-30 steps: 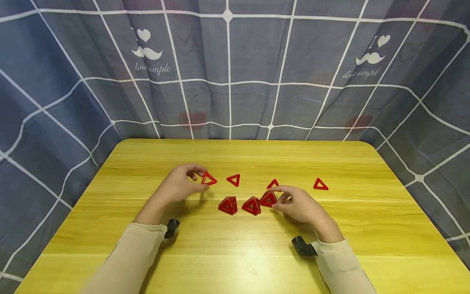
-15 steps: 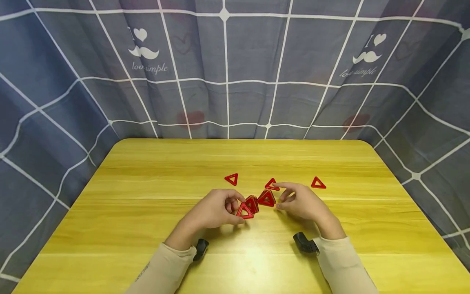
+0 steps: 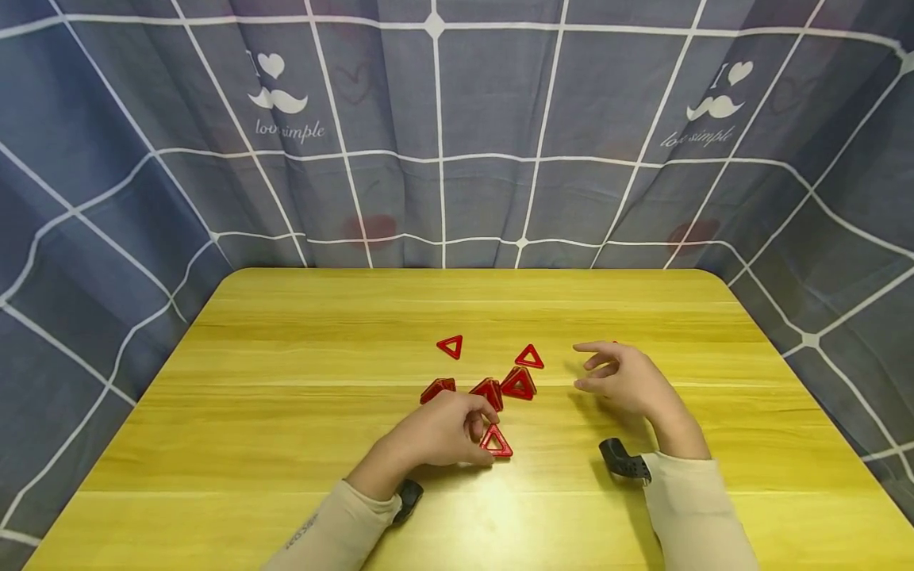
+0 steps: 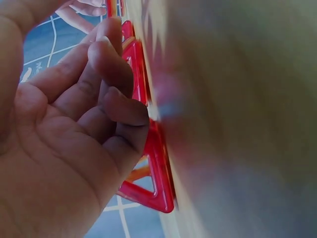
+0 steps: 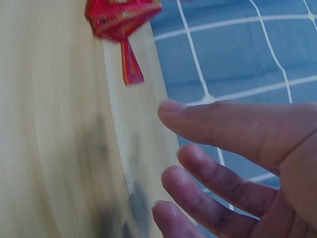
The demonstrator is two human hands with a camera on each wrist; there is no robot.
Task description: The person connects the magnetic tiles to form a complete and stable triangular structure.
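A red triangle (image 3: pixel 495 441), seemingly light, stiff and best pinched by its thin rim, is being held flat on the table (image 3: pixel 286 412) by the left hand (image 3: pixel 435 434), while the right hand (image 3: pixel 628 381) is being kept relaxed, holding nothing.

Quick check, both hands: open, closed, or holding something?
Left hand: fingers curled on a red triangle lying on the table.
Right hand: open, holding nothing, fingers relaxed above the table.
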